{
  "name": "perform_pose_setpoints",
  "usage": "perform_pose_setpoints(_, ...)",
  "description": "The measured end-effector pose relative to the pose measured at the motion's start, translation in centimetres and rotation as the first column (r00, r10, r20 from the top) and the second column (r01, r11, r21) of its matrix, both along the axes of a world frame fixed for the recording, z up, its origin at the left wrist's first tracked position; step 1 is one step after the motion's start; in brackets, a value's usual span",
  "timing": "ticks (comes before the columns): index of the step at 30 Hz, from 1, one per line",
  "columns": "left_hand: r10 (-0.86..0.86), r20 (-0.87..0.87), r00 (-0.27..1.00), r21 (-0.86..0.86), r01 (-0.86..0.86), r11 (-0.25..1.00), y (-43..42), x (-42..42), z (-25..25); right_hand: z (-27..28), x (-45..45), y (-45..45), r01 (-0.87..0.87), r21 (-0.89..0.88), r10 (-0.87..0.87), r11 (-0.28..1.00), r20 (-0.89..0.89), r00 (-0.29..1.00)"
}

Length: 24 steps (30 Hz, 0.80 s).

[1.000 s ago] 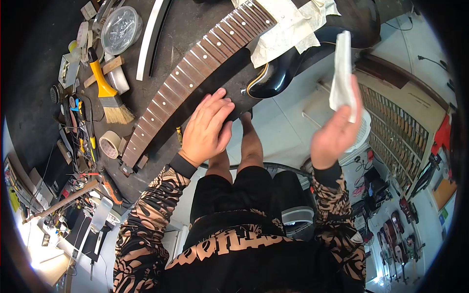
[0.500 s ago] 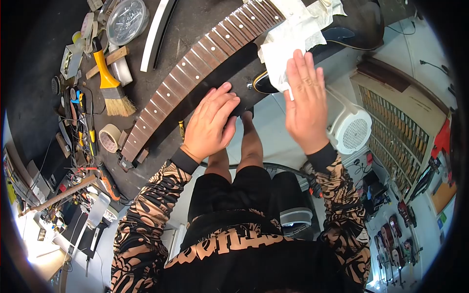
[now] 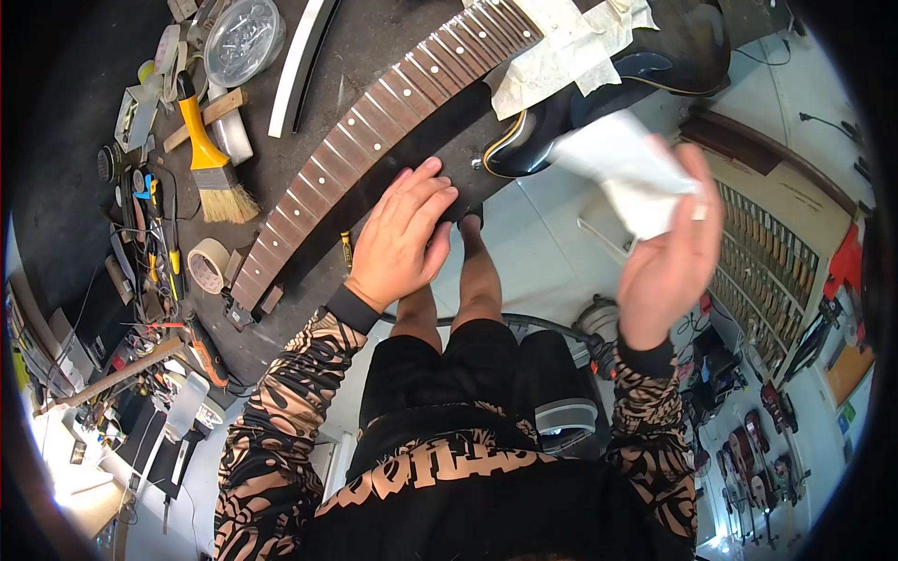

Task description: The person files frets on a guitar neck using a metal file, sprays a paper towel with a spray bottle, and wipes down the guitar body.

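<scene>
An electric guitar lies across the dark workbench, its fretboard facing up and its glossy dark body at the upper right. Pale masking tape covers part of the body by the end of the fretboard. My left hand rests near the bench edge just below the neck, fingers stretched out and holding nothing. To the right of the body, lifted clear of it, my right hand grips a folded white sheet, blurred by motion. Whether it is paper or cloth I cannot tell.
On the bench left of the neck are a yellow-handled brush, a tape roll, a tub of small parts and a curved white-faced strip. A rack of files stands at the right.
My right hand has moved right and down, away from the guitar body, with the white sheet now in its fingers. More of the glossy body shows. My left hand stays put.
</scene>
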<state>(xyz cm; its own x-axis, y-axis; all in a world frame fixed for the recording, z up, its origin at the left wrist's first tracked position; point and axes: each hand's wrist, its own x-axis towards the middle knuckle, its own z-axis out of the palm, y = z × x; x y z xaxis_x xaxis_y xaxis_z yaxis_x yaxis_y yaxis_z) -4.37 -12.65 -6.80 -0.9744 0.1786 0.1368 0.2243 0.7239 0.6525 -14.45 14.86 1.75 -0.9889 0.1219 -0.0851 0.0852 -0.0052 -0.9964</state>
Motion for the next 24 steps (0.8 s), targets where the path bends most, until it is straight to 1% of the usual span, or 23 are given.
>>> perform_pose_setpoints(1,-0.004,0.002,1.000,0.002,0.004,1.000,0.0,0.0,0.0,0.5,-1.1,0.1,0.148,-0.002,-0.148,0.989,-0.064,0.987)
perform_pose_setpoints(3,-0.009,0.005,1.000,0.002,0.009,1.000,0.1,-0.1,0.1,0.1,-2.3,0.7,0.225,0.094,-0.196,0.970,-0.243,0.950)
perform_pose_setpoints(4,-0.010,0.007,1.000,-0.001,0.010,1.000,0.1,-0.1,0.1,-0.4,-2.4,0.3,0.221,0.153,-0.171,0.963,-0.286,0.943)
perform_pose_setpoints(5,-0.011,0.010,1.000,-0.004,0.011,1.000,0.1,-0.1,0.1,-1.4,-2.2,0.4,0.098,0.341,0.030,0.935,-0.350,0.936)
perform_pose_setpoints(6,-0.012,0.013,1.000,-0.002,0.012,1.000,0.2,0.0,0.1,-2.6,-2.2,0.3,-0.008,0.524,0.236,0.852,-0.369,0.899)
perform_pose_setpoints(7,-0.012,0.014,1.000,-0.003,0.012,1.000,0.2,0.0,0.1,-3.9,-3.0,-0.6,-0.166,0.520,0.399,0.838,-0.375,0.837)
perform_pose_setpoints(8,-0.012,0.016,1.000,-0.003,0.012,1.000,0.1,0.0,0.0,-4.8,-3.4,-1.3,-0.234,0.680,0.547,0.695,-0.288,0.786)
perform_pose_setpoints(9,-0.012,0.018,1.000,-0.003,0.012,1.000,0.1,0.0,0.0,-5.8,-2.9,-2.2,-0.265,0.782,0.625,0.564,-0.194,0.757)
perform_pose_setpoints(10,-0.013,0.020,1.000,-0.002,0.013,1.000,0.1,0.0,-0.1,-7.5,-1.9,-3.3,-0.203,0.790,0.595,0.579,-0.238,0.768)
perform_pose_setpoints(11,-0.015,0.021,1.000,0.002,0.015,1.000,0.1,0.0,-0.1,-7.9,-0.9,-3.8,-0.169,0.769,0.558,0.617,-0.276,0.783)
perform_pose_setpoints(13,-0.014,0.007,1.000,-0.018,0.014,1.000,0.1,-0.1,-0.3,-7.2,0.9,-3.8,-0.233,0.761,0.593,0.606,-0.236,0.770)
perform_pose_setpoints(15,-0.015,0.008,1.000,-0.028,0.015,0.999,0.2,0.1,-0.2,-6.0,2.3,-3.0,-0.382,0.683,0.667,0.623,-0.209,0.715)
perform_pose_setpoints(16,-0.012,0.004,1.000,-0.031,0.012,0.999,0.2,0.1,-0.1,-5.5,3.1,-2.5,-0.505,0.532,0.669,0.680,-0.168,0.724)
perform_pose_setpoints(17,-0.009,-0.003,1.000,-0.035,0.009,0.999,0.3,-0.1,0.0,-4.2,3.8,-2.2,-0.575,0.327,0.633,0.750,-0.102,0.767)
perform_pose_setpoints(18,-0.012,-0.001,1.000,-0.027,0.012,1.000,0.3,-0.2,0.1,-3.0,4.6,-2.3,-0.526,0.085,0.529,0.847,-0.022,0.848)
perform_pose_setpoints(19,-0.019,0.006,1.000,-0.043,0.019,0.999,0.2,-0.2,0.2,-2.2,4.8,-2.4,-0.420,-0.156,0.435,0.894,0.083,0.897)
perform_pose_setpoints(20,-0.025,0.006,1.000,-0.036,0.026,0.999,0.2,-0.1,0.1,-1.8,4.1,-1.7,-0.238,-0.309,0.310,0.921,0.210,0.927)
perform_pose_setpoints(21,-0.032,0.003,0.999,-0.029,0.032,0.999,0.2,0.0,0.1,-1.3,3.2,-0.9,-0.034,-0.432,0.201,0.901,0.347,0.916)
perform_pose_setpoints(22,-0.036,0.002,0.999,-0.030,0.036,0.999,0.2,-0.1,0.2,-0.7,1.7,-0.7,0.100,-0.417,0.045,0.903,0.325,0.945)
perform_pose_setpoints(23,-0.018,-0.007,1.000,-0.037,0.017,0.999,0.4,-0.1,0.3,-0.2,0.2,-0.4,0.200,-0.371,-0.115,0.907,0.238,0.964)
perform_pose_setpoints(24,-0.016,-0.009,1.000,-0.042,0.016,0.999,0.5,-0.1,0.3,0.2,-0.9,-0.1,0.203,-0.277,-0.177,0.939,0.114,0.978)
